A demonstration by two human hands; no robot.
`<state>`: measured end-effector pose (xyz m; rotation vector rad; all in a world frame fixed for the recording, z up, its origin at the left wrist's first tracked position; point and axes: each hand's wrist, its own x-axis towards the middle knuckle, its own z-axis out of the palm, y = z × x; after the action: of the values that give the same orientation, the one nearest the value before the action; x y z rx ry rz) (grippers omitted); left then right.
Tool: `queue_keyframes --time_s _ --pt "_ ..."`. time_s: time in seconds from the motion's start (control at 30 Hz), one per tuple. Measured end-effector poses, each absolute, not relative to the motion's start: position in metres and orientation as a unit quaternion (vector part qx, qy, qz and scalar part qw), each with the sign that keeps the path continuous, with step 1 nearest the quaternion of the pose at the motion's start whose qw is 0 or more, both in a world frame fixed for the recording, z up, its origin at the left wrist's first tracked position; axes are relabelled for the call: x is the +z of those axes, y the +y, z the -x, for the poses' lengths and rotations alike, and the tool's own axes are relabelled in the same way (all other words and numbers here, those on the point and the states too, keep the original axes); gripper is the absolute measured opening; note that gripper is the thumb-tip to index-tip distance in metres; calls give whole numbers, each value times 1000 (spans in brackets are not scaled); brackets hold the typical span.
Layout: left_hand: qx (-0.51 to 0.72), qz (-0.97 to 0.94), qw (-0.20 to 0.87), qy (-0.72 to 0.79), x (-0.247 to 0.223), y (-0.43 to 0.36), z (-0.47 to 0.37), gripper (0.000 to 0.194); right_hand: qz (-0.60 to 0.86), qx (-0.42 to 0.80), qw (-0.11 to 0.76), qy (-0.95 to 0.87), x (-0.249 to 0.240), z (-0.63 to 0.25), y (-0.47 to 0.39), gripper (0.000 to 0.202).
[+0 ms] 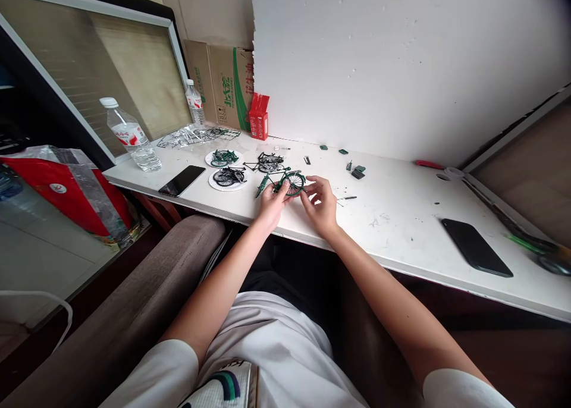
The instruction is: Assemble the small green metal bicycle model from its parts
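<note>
A small dark green model bicycle (294,184) is held over the front part of the white table, its spoked wheel turned to the right. My left hand (273,203) is closed around its middle, the thumb lying across the frame beside the wheel. At the wheel's right edge is my right hand (322,203), with curled fingers and the thumb on the rim; part of this grip is hidden. Just behind lie black model bicycle parts (270,162). To the left, one paper plate (207,158) carries green parts and another paper plate (243,186) carries a black model bicycle (229,176).
On the white table (392,217), a phone (182,181) lies left and a black phone (476,247) right. Water bottles (131,137), clear packaging (190,135), a red box (259,119) and a carton (218,87) stand or lie left. Small green pieces (358,171) and a thin tool (348,198) lie right.
</note>
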<state>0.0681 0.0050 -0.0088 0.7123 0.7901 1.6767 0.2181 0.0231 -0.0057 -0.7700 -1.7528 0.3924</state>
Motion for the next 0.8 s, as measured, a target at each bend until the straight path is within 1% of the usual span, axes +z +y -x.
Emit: queue_keyframes --time_s 0.13,0.27,0.4,0.6,0.7,0.8 --pt "713 -299 543 330 -10 5 -67 49 326 169 551 -749 -5 -218 24 37" --pt "730 -281 530 328 -10 5 -68 48 334 163 523 -767 -2 -216 23 43" --pt "740 -274 512 339 -12 7 -69 47 340 165 513 -771 1 -214 20 48" --pt "727 -272 531 340 -13 9 -67 48 420 164 530 -718 -2 -216 23 35" --pt "706 -294 545 343 -12 10 -66 51 450 113 548 -696 -4 -219 29 30" --pt "689 -325 548 346 -11 11 -63 56 475 33 537 -696 1 -229 41 28"
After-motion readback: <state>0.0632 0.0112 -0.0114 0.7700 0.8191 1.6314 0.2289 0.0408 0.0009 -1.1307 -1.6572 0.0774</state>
